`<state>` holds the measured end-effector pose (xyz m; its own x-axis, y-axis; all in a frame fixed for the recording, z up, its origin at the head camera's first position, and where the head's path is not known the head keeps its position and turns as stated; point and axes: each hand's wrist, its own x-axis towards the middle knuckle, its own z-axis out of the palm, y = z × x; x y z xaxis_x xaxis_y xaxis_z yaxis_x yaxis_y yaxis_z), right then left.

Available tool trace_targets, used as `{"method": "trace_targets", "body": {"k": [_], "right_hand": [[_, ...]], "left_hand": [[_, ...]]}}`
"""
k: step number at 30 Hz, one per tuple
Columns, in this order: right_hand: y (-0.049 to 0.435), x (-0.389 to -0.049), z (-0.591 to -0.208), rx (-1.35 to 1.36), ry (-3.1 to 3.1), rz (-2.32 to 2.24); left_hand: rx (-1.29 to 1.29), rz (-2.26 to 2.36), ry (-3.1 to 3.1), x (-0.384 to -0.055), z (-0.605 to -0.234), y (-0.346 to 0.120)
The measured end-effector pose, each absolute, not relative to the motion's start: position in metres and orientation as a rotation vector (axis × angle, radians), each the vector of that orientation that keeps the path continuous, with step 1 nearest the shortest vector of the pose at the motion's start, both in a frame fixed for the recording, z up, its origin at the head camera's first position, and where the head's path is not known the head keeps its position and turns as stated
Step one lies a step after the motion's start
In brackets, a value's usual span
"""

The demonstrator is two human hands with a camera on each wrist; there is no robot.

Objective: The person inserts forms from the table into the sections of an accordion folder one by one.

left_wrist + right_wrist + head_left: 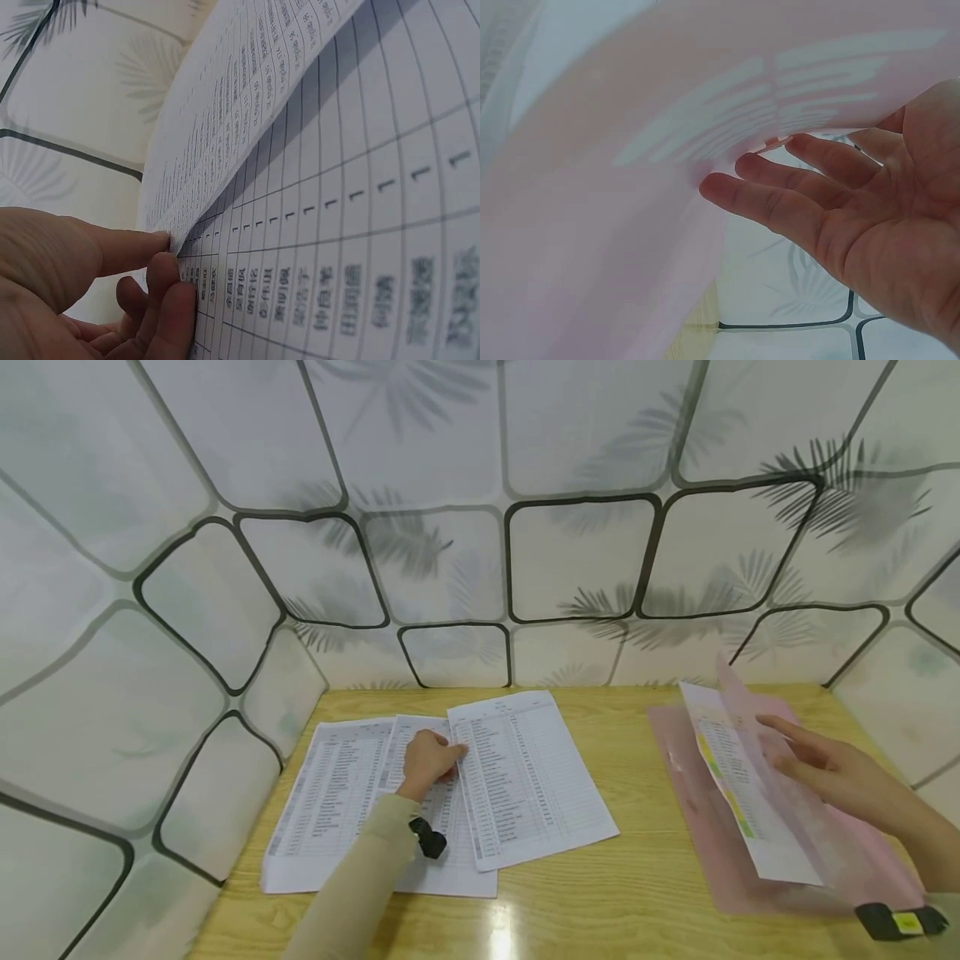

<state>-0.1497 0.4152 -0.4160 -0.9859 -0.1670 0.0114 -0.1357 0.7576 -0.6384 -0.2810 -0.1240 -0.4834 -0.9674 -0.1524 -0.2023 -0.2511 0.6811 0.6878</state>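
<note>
Toward the left of the table, my left hand [429, 758] pinches the left edge of a printed sheet [536, 785] between thumb and fingers. Close up in the left wrist view, that sheet's edge [277, 105] is lifted above another page of rows and figures. Two more printed sheets [330, 802] lie partly overlapped under my left arm. On the right, my right hand [832, 772] touches the raised, see-through cover of a pink folder [693, 827] with extended fingers [765, 202]. Inside the folder stands a tilted sheet with yellow and green marks [720, 760].
The wooden table [630, 893] meets a patterned cloth wall [577, 560] at its back edge and on both sides. Bare wood shows between the sheets and the folder. Each wrist wears a black strap [427, 837].
</note>
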Motion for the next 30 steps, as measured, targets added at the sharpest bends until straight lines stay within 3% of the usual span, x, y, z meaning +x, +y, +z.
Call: {"method": "trace_targets", "body": {"k": [30], "right_hand": [[0.411,-0.149,-0.414,-0.255,2.923,-1.013]], "left_hand": [[-0.348,1.012,2.952,-0.277,-0.488,-0.11]]}}
